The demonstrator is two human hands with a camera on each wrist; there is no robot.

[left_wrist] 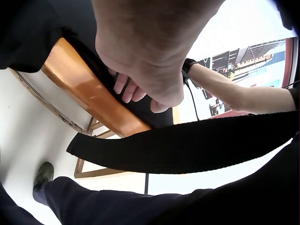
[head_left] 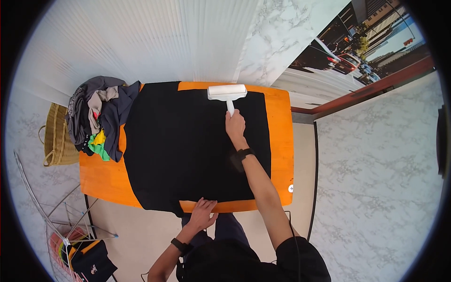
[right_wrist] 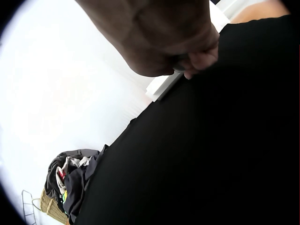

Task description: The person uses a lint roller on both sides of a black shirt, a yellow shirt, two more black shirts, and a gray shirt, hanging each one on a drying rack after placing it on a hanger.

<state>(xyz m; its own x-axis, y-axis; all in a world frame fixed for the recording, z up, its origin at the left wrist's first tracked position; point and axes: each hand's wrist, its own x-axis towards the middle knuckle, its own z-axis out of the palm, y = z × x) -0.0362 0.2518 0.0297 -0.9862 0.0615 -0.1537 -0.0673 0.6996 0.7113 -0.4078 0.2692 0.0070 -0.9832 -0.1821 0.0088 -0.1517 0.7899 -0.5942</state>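
A black garment (head_left: pixel 188 145) lies spread flat over the orange tabletop (head_left: pixel 281 141). With its fingers curled round the white handle, my right hand (head_left: pixel 236 126) grips a lint roller (head_left: pixel 227 92). The roller's wide white head lies across the garment's far edge. In the right wrist view, part of the white roller (right_wrist: pixel 161 87) shows below the hand (right_wrist: pixel 164 44), which hides most of the handle. My left hand (head_left: pixel 202 214) rests at the table's near edge, its fingertips at the garment's hem. Its fingers are loosely extended in the left wrist view, beside the black cloth.
A pile of crumpled clothes (head_left: pixel 105 117) sits on the table's left end, with a woven basket (head_left: pixel 63 136) behind it. A metal drying rack (head_left: pixel 66 239) holding garments stands at lower left. White curtain (head_left: pixel 155 42) hangs along the far side. A round white sticker (head_left: pixel 291 188) marks the near right corner.
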